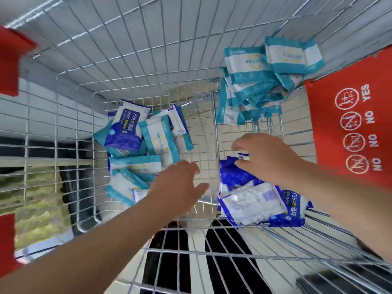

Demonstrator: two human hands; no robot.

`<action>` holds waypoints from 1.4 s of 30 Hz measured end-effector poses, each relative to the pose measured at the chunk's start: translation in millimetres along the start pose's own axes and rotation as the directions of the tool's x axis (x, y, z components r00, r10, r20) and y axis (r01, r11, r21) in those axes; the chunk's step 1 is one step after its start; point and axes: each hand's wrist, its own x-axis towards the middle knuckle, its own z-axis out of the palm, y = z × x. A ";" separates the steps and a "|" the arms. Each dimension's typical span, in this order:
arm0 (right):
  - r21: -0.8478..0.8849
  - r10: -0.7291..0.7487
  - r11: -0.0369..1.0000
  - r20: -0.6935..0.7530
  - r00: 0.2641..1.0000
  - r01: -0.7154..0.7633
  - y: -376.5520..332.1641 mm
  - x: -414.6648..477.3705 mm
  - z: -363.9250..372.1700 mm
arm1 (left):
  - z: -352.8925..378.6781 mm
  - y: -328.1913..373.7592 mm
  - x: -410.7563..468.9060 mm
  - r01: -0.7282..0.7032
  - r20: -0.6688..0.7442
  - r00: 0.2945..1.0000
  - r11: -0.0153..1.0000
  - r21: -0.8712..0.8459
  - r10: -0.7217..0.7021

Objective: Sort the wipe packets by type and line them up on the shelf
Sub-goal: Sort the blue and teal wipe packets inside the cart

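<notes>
At the far left edge a blurred red panel [11, 60] hangs over the wire cart [127, 49], whose grid walls fill the far side of the view. Down in the cart's left half lies a mixed pile of wipe packets [135, 164], unsorted and overlapping. A dark blue packet printed 75% [125, 132] sits on top at the far end, and a teal-and-white packet [159, 141] leans just beside it on the right. More teal-and-white ones are heaped nearer. The left hand [178, 187] reaches in over the near right edge of this pile, palm down, fingers straight and spread, gripping nothing; whether the fingertips touch a packet cannot be told. The two hands are apart, with bare wire grid between them. To the right, the right hand [269, 158] is curled, thumb and fingers pinching the edge of a blue-and-white packet [244, 157] at the far end of the blue packet pile [254, 198]. That pile rests on the wire shelf [275, 236] at the near right, loosely stacked, one packet turned barcode side up. Farther back on the right a teal packet stack [254, 81] lies fanned and sliding against the wire, well apart from the blue ones. At the right edge hangs a red sign [350, 124] with four crossed-out icons and the words NO and YES.
</notes>
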 end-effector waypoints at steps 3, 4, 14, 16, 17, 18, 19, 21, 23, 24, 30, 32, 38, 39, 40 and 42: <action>0.089 -0.066 0.994 0.024 0.998 0.063 -45.0 16.3 21.8 | -22.6 -51.2 -15.5 0.092 -0.017 0.996 0.987 0.132 -0.090; 0.121 -0.087 0.989 0.046 0.995 0.081 -58.0 21.3 33.3 | -26.4 -70.3 -18.5 0.131 -0.014 0.991 0.976 0.172 -0.130; 0.292 -0.050 0.956 0.063 0.997 0.029 -115.3 52.8 124.2 | -14.1 -167.0 6.9 0.128 -0.146 0.984 0.968 0.214 -0.098; 0.370 -0.002 0.929 -0.018 1.000 0.009 -116.7 61.6 123.1 | -11.9 -167.3 12.9 0.138 -0.127 0.985 0.968 0.210 -0.112; 0.413 0.016 0.911 -0.017 1.000 -0.007 -117.2 66.1 121.5 | -11.1 -167.0 14.9 0.144 -0.122 0.985 0.973 0.178 -0.124; 0.451 0.024 0.892 0.004 1.000 -0.023 -118.3 70.7 120.7 | -10.1 -168.1 16.3 0.152 -0.117 0.984 0.979 0.136 -0.137; 0.480 0.026 0.876 0.030 0.999 -0.037 -119.3 74.5 121.2 | -9.3 -169.5 17.2 0.161 -0.113 0.982 0.984 0.082 -0.151; 0.533 0.039 0.844 0.059 0.998 -0.064 -122.8 79.3 122.9 | -7.5 -170.5 16.6 0.187 -0.095 0.977 0.981 -0.048 -0.191; 0.601 0.052 0.793 0.086 0.995 -0.093 -129.3 82.2 123.8 | -5.9 -169.2 15.0 0.196 -0.089 0.975 0.976 -0.095 -0.204; 0.628 0.050 0.772 0.100 0.994 -0.102 -132.8 83.5 124.9 | -5.5 -168.4 14.6 0.203 -0.096 0.974 0.979 -0.035 -0.205; 0.604 0.041 0.792 0.102 0.994 -0.095 -147.2 91.7 136.5 | -9.8 -176.9 18.9 0.206 -0.128 0.977 0.913 0.351 -0.171; 0.588 0.027 0.807 0.062 0.998 -0.058 -146.3 91.9 134.9 | -8.5 -180.6 17.7 0.182 -0.087 0.982 0.951 0.250 -0.165; 0.728 0.233 0.684 -0.158 0.960 -0.046 -130.7 104.0 113.1 | -18.7 -185.6 10.5 0.198 -0.115 0.968 0.962 -0.190 -0.222; 0.725 0.278 0.685 -0.173 0.945 -0.069 -127.0 109.3 110.0 | -24.2 -184.8 11.5 0.202 -0.142 0.961 0.954 -0.220 -0.236; 0.730 0.311 0.677 -0.171 0.935 -0.092 -124.6 114.3 107.1 | -30.0 -184.9 14.0 0.216 -0.161 0.951 0.941 -0.261 -0.263; 0.736 0.342 0.666 -0.151 0.927 -0.126 -122.6 121.3 102.9 | -40.0 -185.0 19.7 0.236 -0.199 0.925 0.900 -0.366 -0.323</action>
